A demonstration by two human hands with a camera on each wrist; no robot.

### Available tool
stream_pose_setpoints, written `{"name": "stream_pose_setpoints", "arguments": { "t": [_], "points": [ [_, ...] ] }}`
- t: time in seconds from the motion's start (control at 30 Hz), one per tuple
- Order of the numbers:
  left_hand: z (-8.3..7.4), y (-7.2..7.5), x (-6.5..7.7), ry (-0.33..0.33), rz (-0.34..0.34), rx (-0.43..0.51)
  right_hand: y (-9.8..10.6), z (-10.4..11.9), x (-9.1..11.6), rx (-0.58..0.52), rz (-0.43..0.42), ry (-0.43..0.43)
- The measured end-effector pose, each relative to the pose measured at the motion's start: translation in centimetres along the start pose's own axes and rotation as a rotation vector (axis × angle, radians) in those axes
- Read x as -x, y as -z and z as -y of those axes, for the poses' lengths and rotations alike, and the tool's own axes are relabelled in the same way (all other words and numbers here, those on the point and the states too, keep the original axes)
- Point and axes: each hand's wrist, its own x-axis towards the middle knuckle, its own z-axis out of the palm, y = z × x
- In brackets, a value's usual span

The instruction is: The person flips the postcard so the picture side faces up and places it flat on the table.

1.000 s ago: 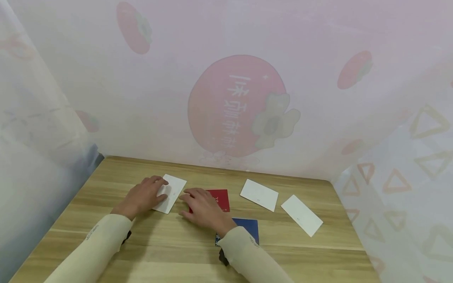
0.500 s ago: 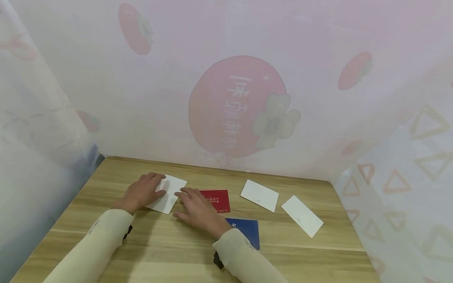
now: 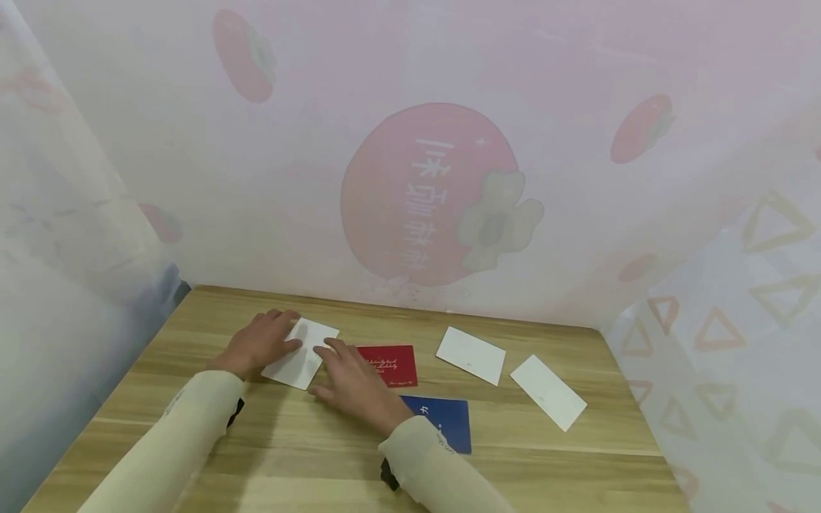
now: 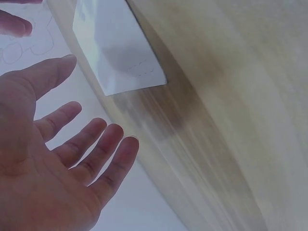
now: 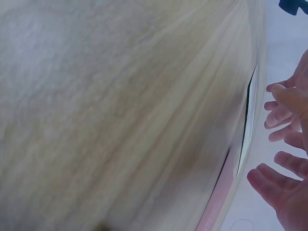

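A white card (image 3: 303, 356) lies on the wooden table, between my two hands. My left hand (image 3: 259, 343) hovers over its left edge, fingers spread and relaxed; in the left wrist view the left hand (image 4: 62, 149) shows an open palm with nothing in it, apart from the white card (image 4: 120, 53). My right hand (image 3: 359, 385) is over the card's right edge, fingers loosely extended and holding nothing. Just right of that hand lies a red card (image 3: 394, 365) with white script, partly covered by it. A blue card (image 3: 449, 420) lies partly behind the right sleeve.
Two more white cards, an upper one (image 3: 471, 355) and a lower one (image 3: 549, 392), lie at the right of the wooden table (image 3: 308, 456). Pale printed sheets (image 3: 288, 178) rise behind the table and along both sides.
My right hand has moved left, toward the white card, uncovering more of the red and blue cards. My left hand has shifted slightly left. The cards stay in place.
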Motion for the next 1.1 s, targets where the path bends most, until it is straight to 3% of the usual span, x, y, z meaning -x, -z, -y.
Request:
{"name": "stream_pose_setpoints", "arguments": {
  "t": [0.33,1.1],
  "points": [
    [0.6,0.3,-0.9,0.035,0.042,0.037,-0.6,0.4,-0.7,-0.010,-0.013,-0.007],
    [0.0,1.0,-0.8,0.084,0.072,0.069,-0.4,1.6,-1.3,0.015,0.024,-0.024]
  ]
}}
